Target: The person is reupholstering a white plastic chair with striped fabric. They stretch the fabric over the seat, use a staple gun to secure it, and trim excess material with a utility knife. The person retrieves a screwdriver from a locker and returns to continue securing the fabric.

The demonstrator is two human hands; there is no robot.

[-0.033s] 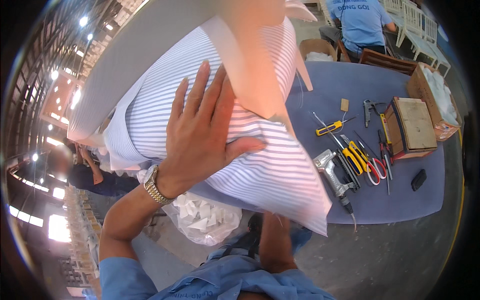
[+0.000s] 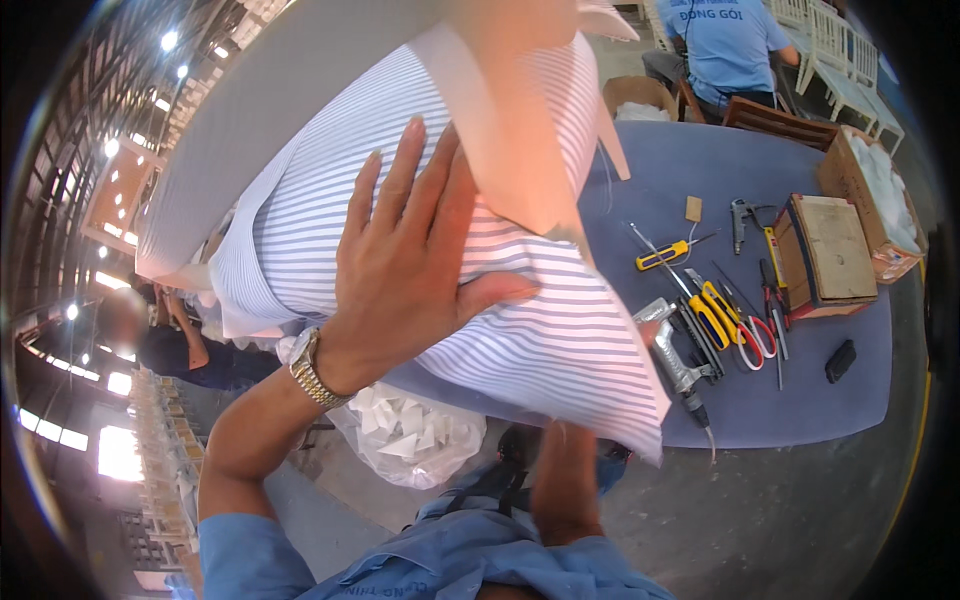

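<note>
My left hand (image 2: 410,245) lies flat with fingers spread on blue-and-white striped fabric (image 2: 340,190) that covers a piece of furniture, probably a chair. It wears a metal-banded watch. Beside its fingers runs a smooth, pale wooden frame member (image 2: 500,150); a tapered leg (image 2: 612,148) shows further right. A loose flap of the fabric (image 2: 570,370) hangs toward me at the lower right. My right forearm (image 2: 565,480) rises behind that flap, and the fabric hides the hand and its fingers.
The blue-topped table (image 2: 800,400) carries a staple gun (image 2: 675,355), yellow-handled screwdrivers (image 2: 662,255), red-handled scissors (image 2: 752,345), an air gun (image 2: 740,225) and a cardboard box (image 2: 835,250). A plastic bag of white scraps (image 2: 415,440) stands below. A person in blue (image 2: 725,50) sits beyond.
The fabric flap's lower corner has shifted slightly right and up, covering a bit more of the staple gun. My right forearm has moved slightly right. My left hand stays flat on the fabric.
</note>
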